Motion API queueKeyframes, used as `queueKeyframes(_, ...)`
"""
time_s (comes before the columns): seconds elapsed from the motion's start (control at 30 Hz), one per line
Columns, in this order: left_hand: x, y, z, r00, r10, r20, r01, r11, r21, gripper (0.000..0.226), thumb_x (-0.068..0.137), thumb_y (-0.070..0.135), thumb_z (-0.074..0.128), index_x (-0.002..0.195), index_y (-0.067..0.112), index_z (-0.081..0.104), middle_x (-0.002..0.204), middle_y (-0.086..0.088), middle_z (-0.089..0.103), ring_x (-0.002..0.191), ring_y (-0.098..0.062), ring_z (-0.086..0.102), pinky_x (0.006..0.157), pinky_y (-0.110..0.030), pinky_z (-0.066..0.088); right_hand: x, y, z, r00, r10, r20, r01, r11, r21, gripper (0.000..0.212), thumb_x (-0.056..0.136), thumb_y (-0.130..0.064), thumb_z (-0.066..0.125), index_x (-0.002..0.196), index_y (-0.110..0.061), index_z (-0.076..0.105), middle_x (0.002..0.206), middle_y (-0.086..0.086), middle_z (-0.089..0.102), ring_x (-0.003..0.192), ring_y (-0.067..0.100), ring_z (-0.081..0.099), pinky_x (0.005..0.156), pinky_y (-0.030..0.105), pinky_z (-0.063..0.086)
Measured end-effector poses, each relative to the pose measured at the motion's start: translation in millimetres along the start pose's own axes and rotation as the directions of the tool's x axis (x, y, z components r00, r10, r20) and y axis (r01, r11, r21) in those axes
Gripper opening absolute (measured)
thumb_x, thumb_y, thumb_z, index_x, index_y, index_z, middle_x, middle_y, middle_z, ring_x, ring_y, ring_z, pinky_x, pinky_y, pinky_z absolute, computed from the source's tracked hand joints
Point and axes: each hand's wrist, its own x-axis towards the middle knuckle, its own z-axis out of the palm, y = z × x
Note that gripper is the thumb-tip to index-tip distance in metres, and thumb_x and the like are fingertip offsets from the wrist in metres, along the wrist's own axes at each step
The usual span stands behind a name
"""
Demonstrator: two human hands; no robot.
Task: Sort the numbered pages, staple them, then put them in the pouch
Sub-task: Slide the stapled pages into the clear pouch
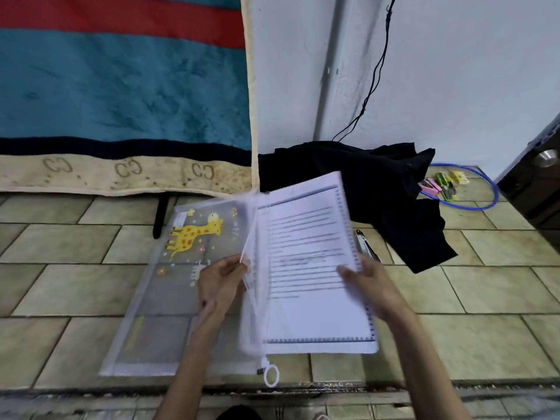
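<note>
Here, the hands come first, then the things around them.
Left hand: the left hand [219,281] is curled, and the raised open edge of the pouch is pinched between its thumb and fingers.
Right hand: the right hand [368,281] is closed on the right edge of the pages, thumb on top; the fingers underneath are hidden.
Pages: the pages [315,265] are held just above the floor, beside the pouch mouth, and their left edge is blurred where it meets the pouch flap. How far in they are cannot be told.
How the pages will feel: they are judged to be light and bendy. If held by one corner only, they may droop or fan out. A hold at the middle of a long edge is likely best.
Pouch: the pouch [169,298] lies flat on the tiled floor [485,298], with a giraffe picture on it and a white zip ring [270,375] at its near corner.
How the pouch will feel: it looks thin, soft and slippery, so its mouth may fall shut if let go.
Stapler: what looks like the stapler [367,245] lies on the floor just behind the right hand.
Farther out: a black cloth [378,183] is by the wall, and small coloured things [442,183] lie inside a blue hoop [485,204].
</note>
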Motion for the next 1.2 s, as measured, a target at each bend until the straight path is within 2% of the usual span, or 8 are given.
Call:
queueKeyframes(0.07, 0, 2, 1, 0.999, 0.032, -0.014, -0.031, 0.997, 0.065, 0.019, 0.08, -0.004, 0.065, 0.099, -0.003, 0.068, 0.076, 0.001, 0.068, 0.046, 0.015, 0.054, 0.05, 0.0, 0.041, -8, -9, -36, 0.982, -0.123, -0.143, 0.125, 0.992, 0.007, 0.022, 0.089, 0.005, 0.054, 0.089, -0.012, 0.068, 0.079, -0.001, 0.075, 0.069, 0.013, 0.069, 0.064, 0.027, 0.056)
queueKeyframes(0.2, -4, -1, 10, 1.0, -0.006, -0.006, 0.007, 0.992, 0.125, 0.018, 0.08, 0.003, 0.069, 0.098, -0.002, 0.069, 0.044, 0.024, 0.059, 0.044, 0.015, 0.053, 0.05, 0.0, 0.041, -16, -17, -70, 0.888, -0.241, -0.391, 0.272, 0.962, 0.025, 0.023, 0.089, 0.005, 0.053, 0.105, -0.011, 0.061, 0.087, -0.009, 0.07, 0.072, 0.0, 0.066, 0.068, 0.016, 0.054)
queueKeyframes(0.33, -16, 5, 20, 1.0, 0.004, 0.02, -0.007, 0.983, 0.182, 0.023, 0.078, 0.009, 0.072, 0.101, 0.002, 0.071, 0.077, 0.004, 0.07, 0.047, 0.014, 0.054, 0.062, -0.013, 0.05, -10, 7, -34, 0.85, -0.168, -0.5, 0.249, 0.964, 0.099, 0.027, 0.088, 0.003, 0.056, 0.111, -0.009, 0.06, 0.087, -0.011, 0.072, 0.081, 0.008, 0.066, 0.071, 0.017, 0.054)
queueKeyframes(0.43, -21, 9, 23, 1.0, 0.015, -0.008, -0.013, 0.975, 0.222, 0.023, 0.078, 0.008, 0.071, 0.101, 0.004, 0.071, 0.085, -0.006, 0.069, 0.046, 0.015, 0.055, 0.056, -0.008, 0.049, -14, 21, -11, 0.844, -0.142, -0.518, 0.223, 0.97, 0.097, 0.03, 0.09, 0.0, 0.055, 0.12, -0.002, 0.056, 0.104, 0.009, 0.065, 0.094, 0.021, 0.061, 0.08, 0.027, 0.048)
queueKeyframes(0.57, -26, 14, 22, 0.999, -0.01, -0.045, 0.023, 0.958, 0.287, 0.025, 0.076, 0.011, 0.07, 0.101, 0.007, 0.071, 0.077, 0.003, 0.07, 0.055, 0.004, 0.061, 0.052, -0.01, 0.052, -16, 30, -8, 0.857, -0.102, -0.506, 0.181, 0.978, 0.108, 0.032, 0.09, 0.001, 0.055, 0.122, -0.001, 0.054, 0.108, 0.011, 0.062, 0.098, 0.023, 0.059, 0.088, 0.032, 0.045)
queueKeyframes(0.73, -40, 29, 30, 0.991, 0.105, -0.082, -0.059, 0.898, 0.436, 0.034, 0.075, 0.018, 0.068, 0.108, 0.011, 0.07, 0.094, -0.003, 0.074, 0.08, -0.012, 0.068, 0.082, -0.021, 0.051, -15, 36, 0, 0.9, -0.06, -0.431, 0.143, 0.976, 0.163, 0.028, 0.089, -0.001, 0.057, 0.117, -0.004, 0.056, 0.108, 0.013, 0.066, 0.096, 0.027, 0.064, 0.085, 0.034, 0.05)
queueKeyframes(0.93, -49, 33, 48, 0.968, 0.243, -0.055, -0.164, 0.788, 0.593, 0.033, 0.082, 0.015, 0.061, 0.114, 0.006, 0.066, 0.107, -0.012, 0.07, 0.094, -0.021, 0.067, 0.078, -0.016, 0.042, -28, 45, 9, 0.993, -0.016, -0.117, 0.041, 0.975, 0.218, 0.029, 0.089, 0.002, 0.055, 0.116, -0.008, 0.058, 0.105, 0.004, 0.07, 0.093, 0.021, 0.07, 0.078, 0.032, 0.058)
queueKeyframes(1.2, -42, 22, 44, 0.974, 0.216, -0.064, -0.129, 0.765, 0.631, 0.027, 0.082, 0.011, 0.057, 0.106, 0.003, 0.068, 0.098, -0.018, 0.072, 0.089, -0.028, 0.068, 0.077, -0.027, 0.049, -22, 51, 8, 0.998, 0.065, -0.025, -0.057, 0.969, 0.242, 0.029, 0.088, 0.004, 0.056, 0.116, -0.005, 0.057, 0.112, 0.013, 0.068, 0.097, 0.027, 0.067, 0.081, 0.037, 0.057)
